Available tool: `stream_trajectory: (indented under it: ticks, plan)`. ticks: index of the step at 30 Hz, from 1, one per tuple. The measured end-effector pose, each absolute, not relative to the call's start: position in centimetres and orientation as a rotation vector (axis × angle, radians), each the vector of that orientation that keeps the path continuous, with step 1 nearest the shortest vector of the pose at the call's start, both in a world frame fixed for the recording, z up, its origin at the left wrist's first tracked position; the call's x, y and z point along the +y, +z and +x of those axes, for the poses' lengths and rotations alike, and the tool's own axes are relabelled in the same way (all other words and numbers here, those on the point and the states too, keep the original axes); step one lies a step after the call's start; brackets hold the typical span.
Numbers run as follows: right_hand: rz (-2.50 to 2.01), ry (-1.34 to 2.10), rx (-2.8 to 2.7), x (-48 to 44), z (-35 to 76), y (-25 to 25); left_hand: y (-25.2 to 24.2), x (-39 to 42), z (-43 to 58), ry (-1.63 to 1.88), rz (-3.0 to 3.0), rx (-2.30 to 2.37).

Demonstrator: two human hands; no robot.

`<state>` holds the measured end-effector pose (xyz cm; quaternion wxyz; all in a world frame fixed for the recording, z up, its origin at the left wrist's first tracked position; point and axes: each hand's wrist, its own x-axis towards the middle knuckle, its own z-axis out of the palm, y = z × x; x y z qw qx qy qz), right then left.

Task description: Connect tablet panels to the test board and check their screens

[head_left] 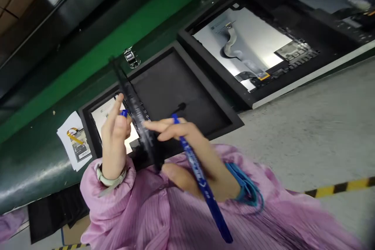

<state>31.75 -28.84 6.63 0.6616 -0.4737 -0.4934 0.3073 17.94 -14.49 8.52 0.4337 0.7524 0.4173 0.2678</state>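
Observation:
A thin black panel [135, 105], blurred and seen nearly edge-on, stands tilted between my two hands. My right hand [191, 144] has its thumb and fingertips at the panel's near side and edge. Tucked between the fingers of that hand is a blue marker pen [202, 181], slanting down to the right. My left hand [113, 134] is on the panel's other side, index finger raised beside it and the other fingers curled around a small blue piece [124, 113] that looks like a pen cap. Whether the left fingers also grip the panel is unclear.
Beneath the panel lies a black foam tray [202, 74] with a silvery device part [101, 115]. Another tray [216, 62] holds a silvery panel [249, 39] with a ribbon cable. A metal watch [131, 58] and white papers [68, 133] lie on the green bench [38, 140].

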Motion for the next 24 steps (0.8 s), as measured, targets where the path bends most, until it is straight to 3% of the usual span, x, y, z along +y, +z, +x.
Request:
stream_trajectory:
  ticks: [3,5,11,19,24]
  plan:
    - [-0.72,0.993,-1.073,-27.0,31.4,5.8,9.9,-13.9,17.8,0.667,1.884,1.018]
    - [-0.619,1.01,-0.832,-26.3,30.9,4.8,10.1,-13.6,17.4,0.617,1.877,1.054]
    - [-0.802,0.663,-0.289,-26.5,29.4,1.4,9.4,-13.9,16.9,0.714,1.828,1.175]
    - [-0.902,1.23,-0.363,-26.3,27.7,0.8,9.4,-14.2,16.9,0.788,1.762,1.272]
    - [-1.01,1.233,-0.458,-25.9,27.6,1.4,9.4,-14.3,16.8,0.787,1.773,1.288]
